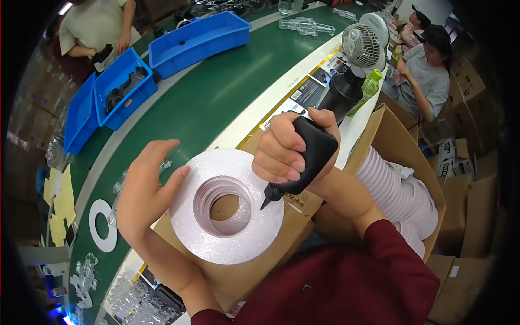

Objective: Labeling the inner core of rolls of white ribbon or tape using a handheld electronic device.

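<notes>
A stack of white, glittery flat rings [187, 216] sits on a cardboard box [290, 230] in front of me; through its round hole I see brown cardboard. My right hand [279, 146] grips a black squeeze bottle [317, 151] tipped downward. The bottle's pointed nozzle is over the right part of the top ring; whether it touches, I cannot tell. Beside the stack's left edge my left hand [142, 187] is held with thumb and fingers apart and nothing in it. A single white ring [112, 238] lies on the green belt further left.
The green conveyor belt [227, 114] curves past, carrying blue bins [200, 46] and clear plastic pieces [306, 26]. A fan [363, 46], a dark bottle [342, 92] and a green bottle [369, 89] stand at right. More rings fill an open carton [374, 122]. Other people work nearby.
</notes>
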Available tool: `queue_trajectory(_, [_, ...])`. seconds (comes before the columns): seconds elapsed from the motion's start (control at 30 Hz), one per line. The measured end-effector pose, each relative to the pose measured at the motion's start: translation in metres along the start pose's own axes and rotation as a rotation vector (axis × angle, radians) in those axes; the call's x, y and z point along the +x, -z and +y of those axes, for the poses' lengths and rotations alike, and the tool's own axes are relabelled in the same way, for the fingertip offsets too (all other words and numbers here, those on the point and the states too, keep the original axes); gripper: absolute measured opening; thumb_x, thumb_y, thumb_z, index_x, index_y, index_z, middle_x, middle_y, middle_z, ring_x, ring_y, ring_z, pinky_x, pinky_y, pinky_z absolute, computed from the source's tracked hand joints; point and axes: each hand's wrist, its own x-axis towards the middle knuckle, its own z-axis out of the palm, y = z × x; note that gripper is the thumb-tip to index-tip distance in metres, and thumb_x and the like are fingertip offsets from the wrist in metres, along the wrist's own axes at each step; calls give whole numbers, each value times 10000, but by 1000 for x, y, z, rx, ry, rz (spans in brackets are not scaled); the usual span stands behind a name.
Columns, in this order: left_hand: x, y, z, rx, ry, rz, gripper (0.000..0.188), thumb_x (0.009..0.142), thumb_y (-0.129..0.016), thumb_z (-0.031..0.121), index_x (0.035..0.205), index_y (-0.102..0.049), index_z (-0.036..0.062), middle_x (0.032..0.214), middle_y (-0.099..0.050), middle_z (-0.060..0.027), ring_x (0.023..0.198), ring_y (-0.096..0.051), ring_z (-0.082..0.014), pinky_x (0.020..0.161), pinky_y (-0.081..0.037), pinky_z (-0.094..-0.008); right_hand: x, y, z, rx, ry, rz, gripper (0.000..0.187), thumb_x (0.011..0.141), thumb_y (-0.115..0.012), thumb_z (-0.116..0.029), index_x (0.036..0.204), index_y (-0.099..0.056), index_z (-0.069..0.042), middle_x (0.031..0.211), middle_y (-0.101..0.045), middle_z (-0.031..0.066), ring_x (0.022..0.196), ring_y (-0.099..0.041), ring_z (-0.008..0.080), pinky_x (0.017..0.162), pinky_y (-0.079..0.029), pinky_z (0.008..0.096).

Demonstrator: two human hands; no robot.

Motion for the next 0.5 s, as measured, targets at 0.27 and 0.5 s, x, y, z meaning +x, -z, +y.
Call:
queue_trajectory(0.27, [4, -28, 9, 74, -38, 3, 443, 840, -736, 149, 1237, -621, -10, 1160, -652, -186, 1010, -635, -375, 911, -512, -415, -10, 16, -4, -54, -18, -1, 485, 975, -396, -529, 721, -458, -121, 621, -507, 2, 545, -487, 142, 588, -414, 297])
queue_trajectory(0.5, [-1, -30, 18, 130, -76, -15, 479, 852, -746, 189, 1265, -602, -8, 1210, -637, -186, 1043, -630, -389, 902, -512, -419, -12, 14, 0, -60, -31, -7, 481, 959, -408, -526, 720, -474, -114, 610, -511, -1, 542, -492, 134, 587, -413, 292])
